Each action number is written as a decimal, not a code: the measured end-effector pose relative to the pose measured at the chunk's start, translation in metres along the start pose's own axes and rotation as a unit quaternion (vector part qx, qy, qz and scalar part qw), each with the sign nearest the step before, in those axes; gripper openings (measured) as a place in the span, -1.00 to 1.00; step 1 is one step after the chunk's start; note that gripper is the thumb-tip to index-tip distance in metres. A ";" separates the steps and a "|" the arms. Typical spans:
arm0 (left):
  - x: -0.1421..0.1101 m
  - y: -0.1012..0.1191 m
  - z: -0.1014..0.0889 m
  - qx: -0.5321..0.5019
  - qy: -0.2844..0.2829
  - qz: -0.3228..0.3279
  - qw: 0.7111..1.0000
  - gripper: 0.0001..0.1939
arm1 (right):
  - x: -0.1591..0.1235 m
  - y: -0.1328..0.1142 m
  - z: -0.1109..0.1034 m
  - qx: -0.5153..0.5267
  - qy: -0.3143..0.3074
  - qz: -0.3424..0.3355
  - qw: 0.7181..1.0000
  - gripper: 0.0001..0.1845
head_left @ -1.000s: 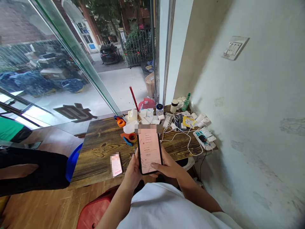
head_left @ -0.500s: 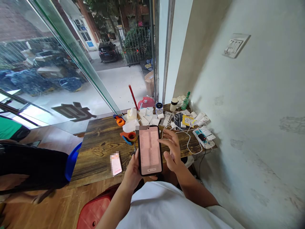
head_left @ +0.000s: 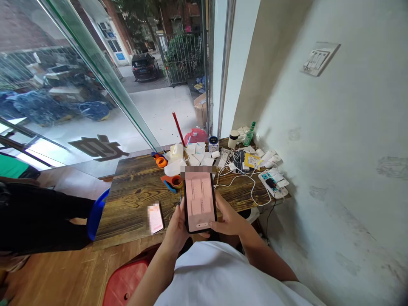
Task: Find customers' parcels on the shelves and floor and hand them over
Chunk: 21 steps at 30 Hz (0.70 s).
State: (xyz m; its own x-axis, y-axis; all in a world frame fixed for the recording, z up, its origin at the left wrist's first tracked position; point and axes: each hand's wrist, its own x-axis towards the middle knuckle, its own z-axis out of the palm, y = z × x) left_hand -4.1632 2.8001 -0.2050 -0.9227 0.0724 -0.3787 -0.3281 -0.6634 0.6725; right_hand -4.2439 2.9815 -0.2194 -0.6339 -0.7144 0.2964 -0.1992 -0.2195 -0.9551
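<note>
Clearly, the left hand and right hand, half curled, hold the large phone (its small writing is unreadable) at the near edge of the worktop.

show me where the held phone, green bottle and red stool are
held phone [head_left: 200, 199], head view, middle of its screen
green bottle [head_left: 248, 137], head view, its body
red stool [head_left: 128, 279], head view, its seat

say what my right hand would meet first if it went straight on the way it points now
Most likely the black-edged device: the right hand points forward and left toward it, with its thumb over the device's lower right corner. Exact contact is hard to judge.
</note>
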 end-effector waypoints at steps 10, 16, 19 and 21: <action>0.003 -0.003 -0.007 -0.037 -0.001 0.013 0.999 -0.28 | 0.004 -0.008 0.028 0.060 0.111 0.022 0.992 -0.41; 0.002 -0.003 -0.009 -0.044 -0.011 0.010 0.999 -0.33 | 0.002 -0.008 0.034 0.090 0.128 0.045 0.987 -0.46; 0.001 -0.004 -0.010 -0.034 -0.012 0.024 0.999 -0.30 | 0.004 -0.006 0.034 0.078 0.146 0.030 0.986 -0.51; 0.001 -0.005 -0.010 -0.017 -0.009 0.025 1.000 -0.30 | 0.006 -0.003 0.033 0.062 0.176 0.029 0.982 -0.62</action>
State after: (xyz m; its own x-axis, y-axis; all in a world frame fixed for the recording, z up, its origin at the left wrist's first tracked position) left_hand -4.1607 2.7960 -0.2155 -0.9413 0.0513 -0.3337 -0.2745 -0.6916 0.6681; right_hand -4.2220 2.9561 -0.2145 -0.8651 -0.4588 0.2027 -0.0763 -0.2791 -0.9572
